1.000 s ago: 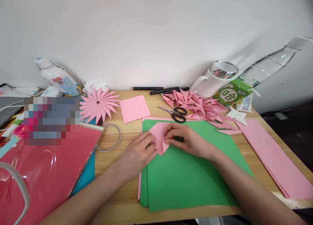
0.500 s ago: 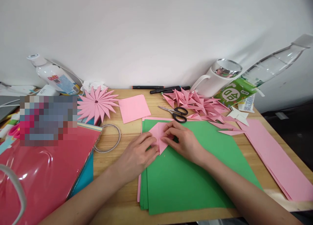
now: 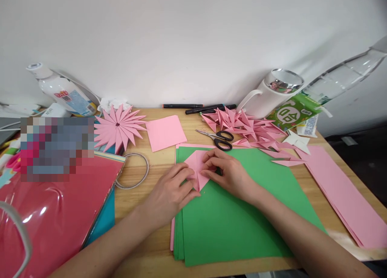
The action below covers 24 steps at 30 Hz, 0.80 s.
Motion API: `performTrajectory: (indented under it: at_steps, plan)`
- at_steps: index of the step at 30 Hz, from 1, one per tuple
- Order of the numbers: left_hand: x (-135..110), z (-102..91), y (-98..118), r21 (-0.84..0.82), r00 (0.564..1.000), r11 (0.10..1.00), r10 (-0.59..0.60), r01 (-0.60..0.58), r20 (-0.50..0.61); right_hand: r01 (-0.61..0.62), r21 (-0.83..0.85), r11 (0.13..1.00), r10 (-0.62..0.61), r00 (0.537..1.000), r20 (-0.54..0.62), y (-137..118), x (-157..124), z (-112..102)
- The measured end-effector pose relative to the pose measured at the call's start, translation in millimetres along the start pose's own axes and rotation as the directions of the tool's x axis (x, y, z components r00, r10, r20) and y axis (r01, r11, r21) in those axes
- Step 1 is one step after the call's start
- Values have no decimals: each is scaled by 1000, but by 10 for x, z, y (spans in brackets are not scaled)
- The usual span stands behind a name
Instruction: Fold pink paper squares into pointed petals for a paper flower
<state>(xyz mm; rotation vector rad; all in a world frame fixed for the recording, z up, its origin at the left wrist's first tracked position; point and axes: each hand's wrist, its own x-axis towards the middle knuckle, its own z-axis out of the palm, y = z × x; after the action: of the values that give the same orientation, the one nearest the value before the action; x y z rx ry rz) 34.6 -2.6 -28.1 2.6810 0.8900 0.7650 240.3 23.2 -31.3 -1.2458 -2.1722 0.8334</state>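
A small folded piece of pink paper [image 3: 198, 165] lies on a stack of green paper sheets [image 3: 242, 213], with creases meeting along its middle. My left hand [image 3: 175, 189] grips its left side and bottom tip, fingers curled and thumb near the lower point. On the other side, my right hand [image 3: 225, 169] pinches the right edge between thumb and fingers. Just behind lie black-handled scissors [image 3: 222, 140]. A stack of pink paper squares [image 3: 166, 132] is at the back left of the green sheets.
A pink paper pinwheel shape [image 3: 117, 124] stands left, near a tape roll [image 3: 148, 169]. Pink folded pieces [image 3: 244, 126], a white mug [image 3: 266, 94] and a plastic bottle [image 3: 344, 74] crowd the back right. Pink strips [image 3: 341, 193] lie right; a red plastic-wrapped pack [image 3: 57, 213] lies left.
My left thumb has shifted slightly right and down along the paper's lower tip. My right hand keeps nearly the same pinch. The view has tilted a little.
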Motion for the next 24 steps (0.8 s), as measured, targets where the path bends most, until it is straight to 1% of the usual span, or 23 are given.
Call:
performTrajectory:
  at_steps: [2, 5, 8, 12, 19, 24]
  plan:
    - [3, -8, 5, 9, 1000, 1000, 2, -2, 1, 2, -7, 1000, -2, 1000, -12, -5, -4, 10]
    - [-1, -24, 2, 30, 999, 999, 31, -32, 40, 0, -20, 1000, 0, 1000, -24, -9, -7, 24]
    - [-20, -33, -20, 42, 993, 995, 85, -88, 77, -5, -27, 1000, 4, 1000, -23, -10, -7, 27]
    - [-28, -47, -62, 11, 980, 987, 160, -163, 115, -2, -36, 999, 1, 1000, -21, -14, -4, 22]
    - [-1, -117, -82, -45, 985, 993, 118, -113, 128, -34, -41, 999, 33, 999, -32, -24, 0, 29]
    - [-17, -123, -82, -36, 982, 994, 108, -104, 155, -29, -45, 999, 28, 999, -40, -23, 2, 35]
